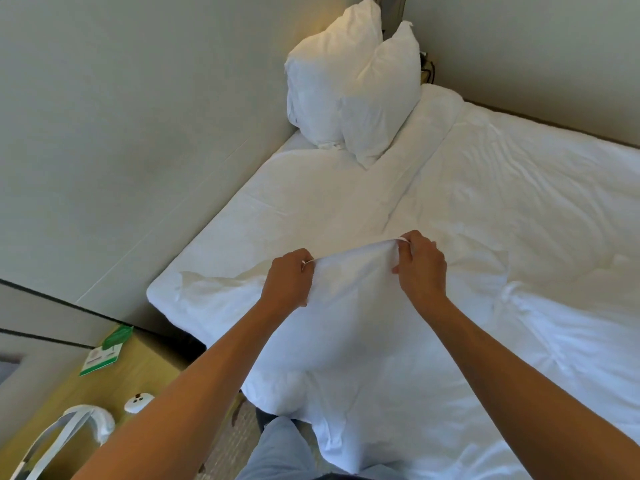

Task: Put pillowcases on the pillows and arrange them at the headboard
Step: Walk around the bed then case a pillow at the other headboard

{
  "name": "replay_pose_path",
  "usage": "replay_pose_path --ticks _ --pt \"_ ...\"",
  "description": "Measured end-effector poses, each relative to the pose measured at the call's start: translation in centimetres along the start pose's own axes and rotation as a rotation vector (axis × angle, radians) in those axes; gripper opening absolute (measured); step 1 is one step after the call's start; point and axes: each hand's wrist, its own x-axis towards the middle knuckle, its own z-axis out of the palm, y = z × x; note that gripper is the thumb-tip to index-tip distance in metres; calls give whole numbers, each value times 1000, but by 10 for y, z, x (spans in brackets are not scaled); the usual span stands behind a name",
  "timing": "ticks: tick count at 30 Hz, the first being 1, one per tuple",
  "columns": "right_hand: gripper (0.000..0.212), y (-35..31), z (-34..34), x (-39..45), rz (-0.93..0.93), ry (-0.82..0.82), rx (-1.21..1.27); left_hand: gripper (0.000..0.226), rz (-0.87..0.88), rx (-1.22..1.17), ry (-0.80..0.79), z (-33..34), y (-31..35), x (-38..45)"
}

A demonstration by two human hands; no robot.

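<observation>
1. Nearest the lens, at bottom centre: grey trouser legs (277, 448), with two bare forearms reaching up-frame over the edge of the bed (519, 209).
2. Left hand (287, 278) closed in a fist on the left top corner of the pillowcase (349, 306); a sliver of white fabric pinched out between thumb and finger.
3. Right hand (420, 268) likewise clenched on the right top corner, with a small tab of cloth poking above the knuckles.
4. Held at centre frame, hanging down toward the bottom edge: a third pillow (322, 386) apparently inside the case, judging by the plump bulge low down. Hard to confirm, white on white.
5. Handling, as a judgement: light, soft, floppy, no fragility. Cotton likely to slide a little, so worth keeping whole-fist grips rather than fingertip pinches.
6. Best hold: the two corners of the open hem, as now, for shaking the filling down. For carrying, a grab at the bulk or along one long side.
7. Upper centre of the frame: two cased pillows (346, 88) propped upright and touching each other against the headboard (394, 12).
8. Lower left: wooden nightstand (104, 393) with a green card (104, 355), well apart from the work.
</observation>
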Motion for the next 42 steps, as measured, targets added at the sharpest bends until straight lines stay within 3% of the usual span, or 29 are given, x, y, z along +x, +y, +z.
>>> replay_pose_path --ticks 5,11,14,18,23,32,42 --pt "25 -21 27 -3 54 -17 22 17 80 -134 -16 -18 -31 35" --pt "22 -40 40 8 55 -39 -262 14 166 -74 -230 -24 -67 74" --pt "34 -50 45 11 159 -61 -297 26 188 3 -273 -22 -78 88" --pt "31 -54 50 17 186 -66 -391 37 230 54 -291 -24 -82 102" --pt "27 -44 42 24 105 -39 -403 31 248 -11 -250 -32 -86 114" --pt "32 -21 27 46 -37 -48 -266 26 233 91 -153 -44 -73 126" --pt "13 8 33 103 -123 -11 -245 31 166 176 -24 -47 -43 141"
